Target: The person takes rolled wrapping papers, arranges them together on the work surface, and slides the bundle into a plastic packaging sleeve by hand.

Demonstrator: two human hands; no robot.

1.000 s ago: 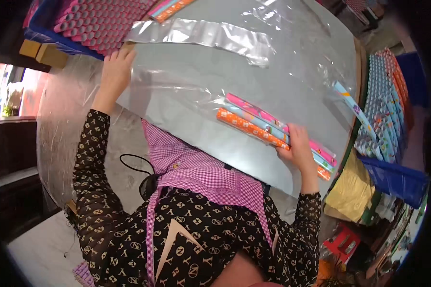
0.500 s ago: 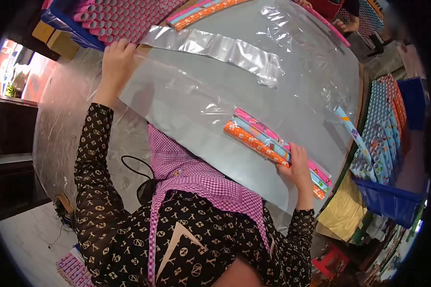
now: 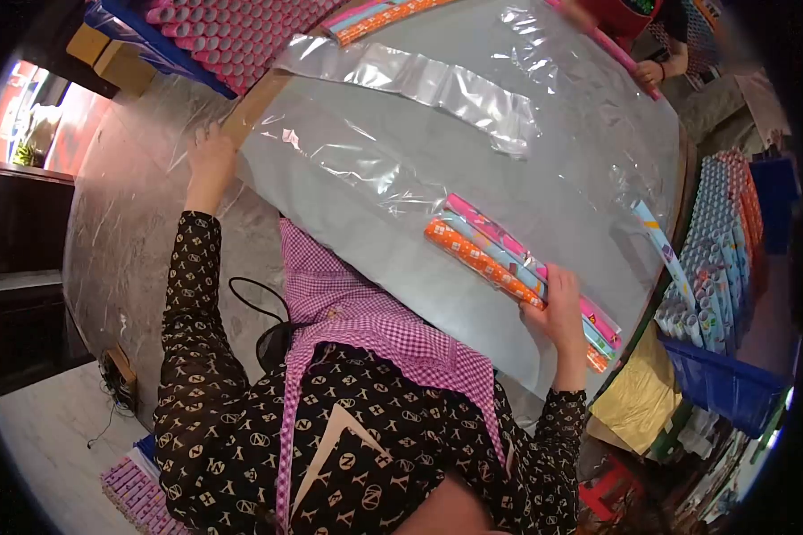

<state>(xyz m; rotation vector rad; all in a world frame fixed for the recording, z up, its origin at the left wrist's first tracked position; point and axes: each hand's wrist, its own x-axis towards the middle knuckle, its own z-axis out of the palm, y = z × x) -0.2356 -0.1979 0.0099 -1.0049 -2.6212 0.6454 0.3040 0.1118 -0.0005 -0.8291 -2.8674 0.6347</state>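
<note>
On the pale tabletop (image 3: 401, 267) lies a bundle of wrapping paper rolls (image 3: 486, 259), pink, light blue and orange, inside a clear plastic sleeve. My right hand (image 3: 559, 308) is wrapped round the bundle near its right end. The sleeve's loose clear film (image 3: 357, 169) stretches left from the bundle, crinkled and shiny. My left hand (image 3: 212, 160) is by the table's left corner, its fingers loosely bent and a little apart. Nothing can be made out in it, though thin clear film would be hard to see there.
A silvery film strip (image 3: 419, 85) and more rolls (image 3: 375, 22) lie at the back. Blue crates of rolls stand at the left (image 3: 165, 53) and right (image 3: 727, 379). One light blue roll (image 3: 665, 250) lies at the right edge. Across the table, a co-worker's hand (image 3: 649, 73) holds a pink roll.
My left hand has moved down, away from the pink rolls' crate, and the film now looks more crinkled. My right hand stays on the bundle. The co-worker's hand has shifted along the pink roll.
</note>
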